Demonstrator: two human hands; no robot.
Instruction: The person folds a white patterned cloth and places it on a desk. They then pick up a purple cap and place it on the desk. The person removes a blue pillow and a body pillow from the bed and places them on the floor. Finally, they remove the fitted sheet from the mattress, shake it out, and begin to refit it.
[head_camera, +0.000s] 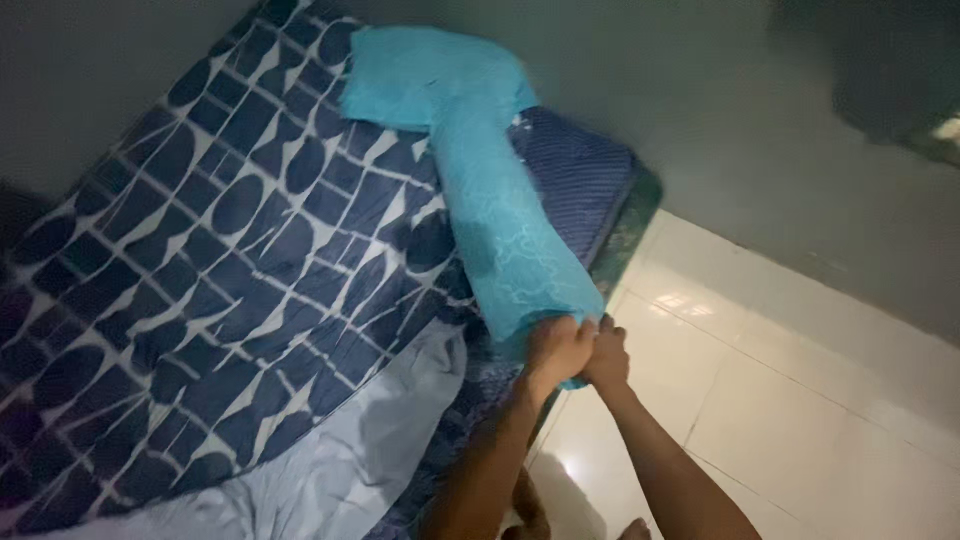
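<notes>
At the bed's near corner we have left hand (556, 348) and right hand (607, 355) side by side, both closed on the end of the long turquoise patterned bolster pillow (505, 215). It lies along the mattress edge; likely soft, light, best gripped at the end. Beyond: navy-and-white blob-print bedsheet (230, 240), pale grey cloth (350, 460), second turquoise pillow (420, 75), grey wall (720, 120) close behind.
</notes>
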